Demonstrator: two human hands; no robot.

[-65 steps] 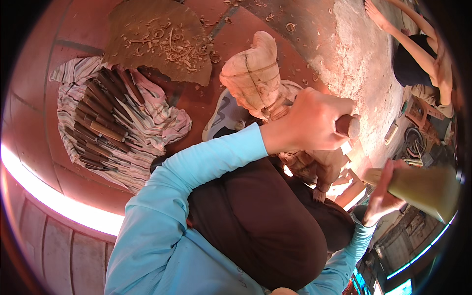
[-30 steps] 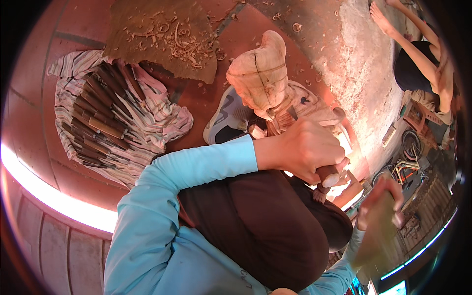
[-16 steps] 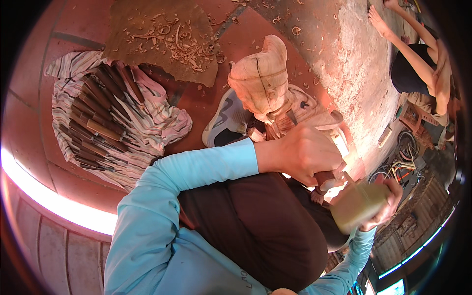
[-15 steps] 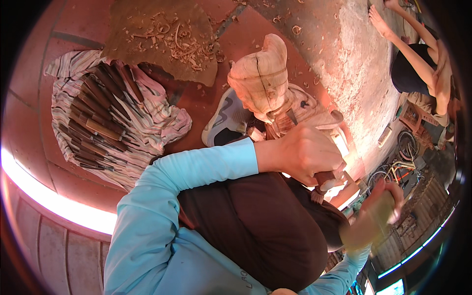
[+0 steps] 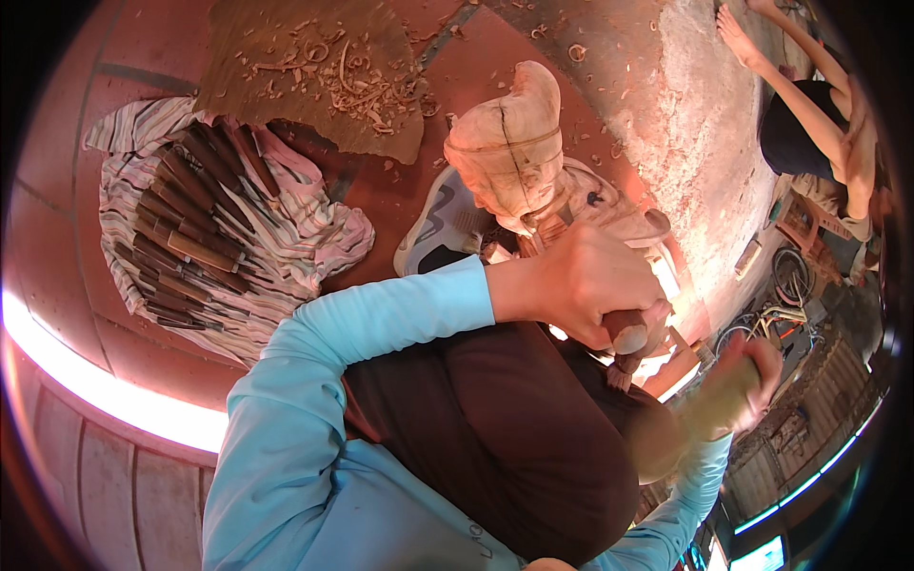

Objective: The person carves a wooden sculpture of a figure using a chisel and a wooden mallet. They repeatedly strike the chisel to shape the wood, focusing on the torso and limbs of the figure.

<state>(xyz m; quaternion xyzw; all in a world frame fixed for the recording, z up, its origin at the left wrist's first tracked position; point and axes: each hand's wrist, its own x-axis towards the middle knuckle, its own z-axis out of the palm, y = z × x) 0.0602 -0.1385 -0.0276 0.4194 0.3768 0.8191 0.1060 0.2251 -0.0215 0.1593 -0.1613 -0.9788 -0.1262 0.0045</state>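
My left hand [image 5: 595, 285] is closed round a chisel, whose brown wooden handle [image 5: 627, 335] shows its round butt end. The hand hides its blade. Beside that hand stands a carved wooden figure [image 5: 509, 152] with a dark crack down its upper part, close to my shoe [image 5: 441, 228]. At the right, my right hand [image 5: 757, 376] grips a wooden mallet [image 5: 700, 409], smeared by motion, its far end over my dark trouser leg. Whether the mallet touches anything cannot be made out.
A striped cloth [image 5: 328, 233] at the left bears several wood-handled carving tools [image 5: 195, 252]. Behind it, shavings lie on a brown sheet [image 5: 248, 90] on red floor tiles [image 5: 495, 62]. At the far right are another person's bare legs [image 5: 800, 114] and a bicycle [image 5: 776, 328].
The mallet has swung left toward my leg, with my right hand still round it. My left hand has tilted slightly, so the chisel handle's butt end shows more.
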